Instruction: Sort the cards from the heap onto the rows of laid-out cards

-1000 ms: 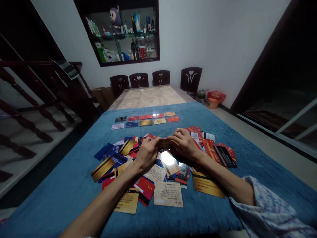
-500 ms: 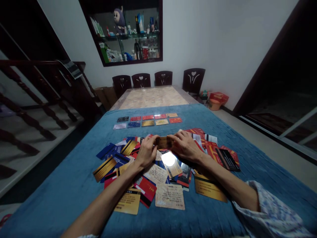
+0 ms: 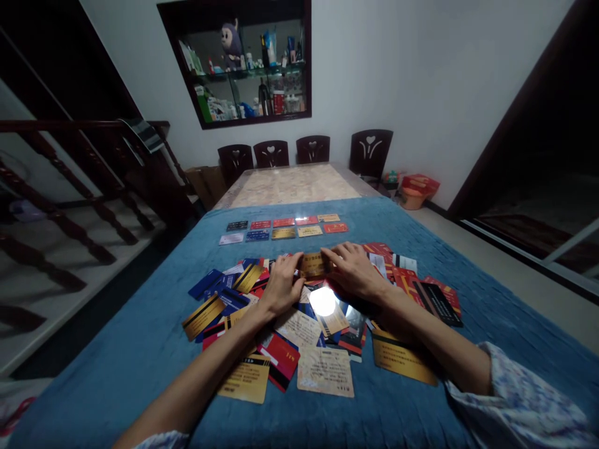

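A gold card [image 3: 314,265] stands tilted up between my two hands, above a spread pile of cards. The fingers of my left hand [image 3: 282,285] close on its left edge, and those of my right hand [image 3: 356,273] grip its right edge. Beneath them lie overlapping gold, blue, red and cream cards, many with dark stripes showing. One card [image 3: 329,310] below the held one throws back a bright glare. Near me are a cream card [image 3: 325,371] and a gold card [image 3: 404,357]. My hands and forearms hide part of the pile.
Farther off, two rows of cards lie side by side, among them a black card [image 3: 237,225] and a white card [image 3: 231,238]. A blue cloth [image 3: 154,355] covers the near table. Dark chairs [image 3: 371,151] stand at the far end, with a wooden railing [image 3: 70,187] at left.
The gold card's face shows more fully between my fingers, which have shifted slightly along its edges. The whole view has moved a little; the laid-out rows look the same.
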`<action>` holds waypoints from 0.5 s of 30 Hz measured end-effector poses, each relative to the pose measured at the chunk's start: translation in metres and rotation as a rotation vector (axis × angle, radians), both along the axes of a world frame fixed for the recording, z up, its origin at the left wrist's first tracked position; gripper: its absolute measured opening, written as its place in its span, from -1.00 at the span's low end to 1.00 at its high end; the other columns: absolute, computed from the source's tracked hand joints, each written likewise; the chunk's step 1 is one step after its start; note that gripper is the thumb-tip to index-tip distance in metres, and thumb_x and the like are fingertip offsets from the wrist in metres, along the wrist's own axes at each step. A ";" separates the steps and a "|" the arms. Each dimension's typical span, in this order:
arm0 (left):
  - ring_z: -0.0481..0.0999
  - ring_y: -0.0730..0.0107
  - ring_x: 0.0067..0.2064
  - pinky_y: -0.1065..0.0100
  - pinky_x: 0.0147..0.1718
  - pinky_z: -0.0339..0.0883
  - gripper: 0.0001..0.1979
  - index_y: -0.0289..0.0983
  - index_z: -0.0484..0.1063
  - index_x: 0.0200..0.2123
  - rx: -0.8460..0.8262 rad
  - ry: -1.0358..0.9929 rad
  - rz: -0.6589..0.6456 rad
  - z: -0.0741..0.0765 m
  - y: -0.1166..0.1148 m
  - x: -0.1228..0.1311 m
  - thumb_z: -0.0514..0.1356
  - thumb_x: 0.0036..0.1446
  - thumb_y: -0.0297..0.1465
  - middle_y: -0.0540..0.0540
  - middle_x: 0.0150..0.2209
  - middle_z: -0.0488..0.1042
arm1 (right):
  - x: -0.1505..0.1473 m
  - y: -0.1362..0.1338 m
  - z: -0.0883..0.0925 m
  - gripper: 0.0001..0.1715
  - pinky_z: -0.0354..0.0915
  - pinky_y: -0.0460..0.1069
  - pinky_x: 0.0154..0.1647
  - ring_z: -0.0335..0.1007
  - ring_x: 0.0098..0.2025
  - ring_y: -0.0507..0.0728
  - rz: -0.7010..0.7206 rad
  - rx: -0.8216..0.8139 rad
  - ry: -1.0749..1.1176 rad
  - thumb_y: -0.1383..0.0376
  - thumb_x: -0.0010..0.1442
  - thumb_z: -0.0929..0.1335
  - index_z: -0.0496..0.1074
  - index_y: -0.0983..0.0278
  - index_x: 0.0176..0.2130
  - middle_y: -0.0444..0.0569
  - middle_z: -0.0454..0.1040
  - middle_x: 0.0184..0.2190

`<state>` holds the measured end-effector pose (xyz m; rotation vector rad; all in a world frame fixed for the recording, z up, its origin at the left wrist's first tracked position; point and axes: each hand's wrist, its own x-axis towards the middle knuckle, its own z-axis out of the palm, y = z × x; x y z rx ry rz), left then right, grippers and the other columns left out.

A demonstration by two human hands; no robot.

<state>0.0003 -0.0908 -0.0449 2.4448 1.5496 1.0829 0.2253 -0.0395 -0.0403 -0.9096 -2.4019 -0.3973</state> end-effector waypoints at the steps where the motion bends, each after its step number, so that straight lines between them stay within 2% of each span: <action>1: 0.37 0.10 -0.02 0.05 -0.01 0.32 -0.41 -0.26 0.30 0.19 0.001 0.005 0.006 0.000 0.001 -0.001 0.20 0.05 -0.54 -0.20 0.00 0.50 | -0.001 0.001 0.001 -0.47 0.12 0.17 -0.09 0.26 -0.09 0.31 -0.003 -0.005 -0.019 0.23 0.24 0.37 0.38 0.32 0.17 0.21 0.51 -0.11; 6: 0.37 0.07 -0.03 0.05 -0.03 0.33 -0.44 -0.32 0.32 0.17 -0.050 0.065 0.045 0.006 0.003 -0.004 0.20 0.05 -0.53 -0.23 -0.04 0.51 | -0.002 0.006 0.011 -0.46 0.09 0.14 -0.07 0.26 -0.08 0.29 0.004 -0.064 -0.108 0.14 0.20 0.42 0.39 0.30 0.11 0.17 0.52 -0.12; 15: 0.39 0.10 -0.03 0.11 -0.01 0.33 -0.55 -0.26 0.39 0.07 -0.235 0.221 0.063 0.041 0.018 -0.016 0.22 0.06 -0.48 -0.17 -0.11 0.51 | -0.013 0.024 0.044 -0.43 0.10 0.14 -0.06 0.22 0.04 0.33 0.001 -0.258 -0.311 0.02 0.26 0.33 0.38 0.28 0.14 0.20 0.45 -0.01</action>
